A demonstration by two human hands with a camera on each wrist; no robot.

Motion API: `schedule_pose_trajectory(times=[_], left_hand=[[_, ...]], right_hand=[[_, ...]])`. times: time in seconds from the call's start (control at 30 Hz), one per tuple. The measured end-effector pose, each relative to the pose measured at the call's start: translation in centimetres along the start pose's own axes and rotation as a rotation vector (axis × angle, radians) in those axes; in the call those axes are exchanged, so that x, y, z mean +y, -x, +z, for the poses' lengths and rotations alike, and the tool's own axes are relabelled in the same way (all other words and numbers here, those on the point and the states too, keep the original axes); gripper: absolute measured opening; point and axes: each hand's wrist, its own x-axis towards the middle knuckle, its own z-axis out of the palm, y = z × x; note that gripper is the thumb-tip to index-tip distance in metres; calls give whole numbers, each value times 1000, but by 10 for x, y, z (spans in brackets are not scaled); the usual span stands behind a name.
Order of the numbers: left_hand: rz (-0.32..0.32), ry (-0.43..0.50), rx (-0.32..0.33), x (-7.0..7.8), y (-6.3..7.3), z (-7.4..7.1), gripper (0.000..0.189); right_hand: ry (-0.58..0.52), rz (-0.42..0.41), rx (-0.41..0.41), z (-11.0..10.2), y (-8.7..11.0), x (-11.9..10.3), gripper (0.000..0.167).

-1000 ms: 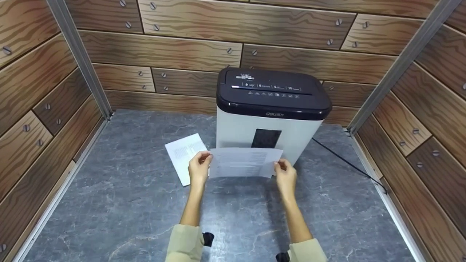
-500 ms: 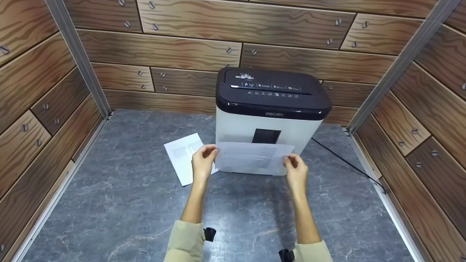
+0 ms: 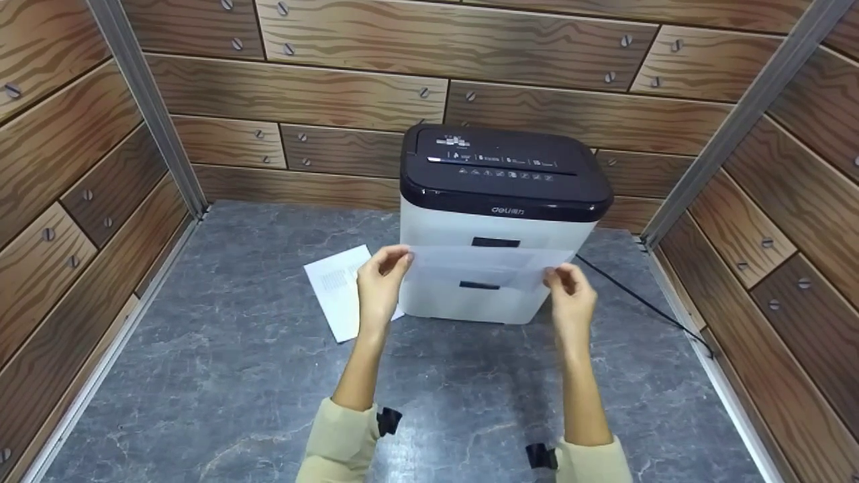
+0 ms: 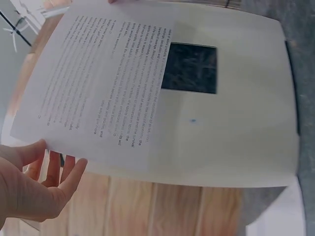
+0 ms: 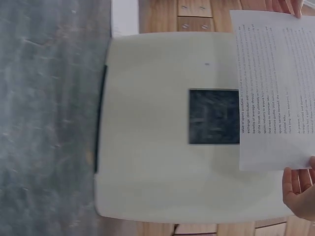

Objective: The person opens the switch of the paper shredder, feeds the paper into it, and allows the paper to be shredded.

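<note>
The left hand [image 3: 379,288] and right hand [image 3: 574,298] pinch the paper [image 3: 486,263] by its two ends, thumbs and fingers together on it, up in front of the shredder [image 3: 503,194]; another sheet [image 3: 343,288] lies flat, partly behind the left hand

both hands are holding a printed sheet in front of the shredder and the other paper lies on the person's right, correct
The side is wrong: the other paper lies on the person's left, as the head view shows. The left hand and right hand do hold a printed sheet in front of the shredder.
</note>
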Motion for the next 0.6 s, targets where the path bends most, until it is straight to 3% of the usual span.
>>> schedule_pose_trajectory(times=[0.33,0.47,0.6], left_hand=[[123,22,-17,39,-4,5,8],[204,23,-20,55,-7,6,8],[291,71,-37,71,-13,9,9]], right_hand=[[-137,-134,10,-7,-9,-41,1],[-162,-181,0,-8,-14,-57,10],[-204,-223,2,-11,-20,-75,8]])
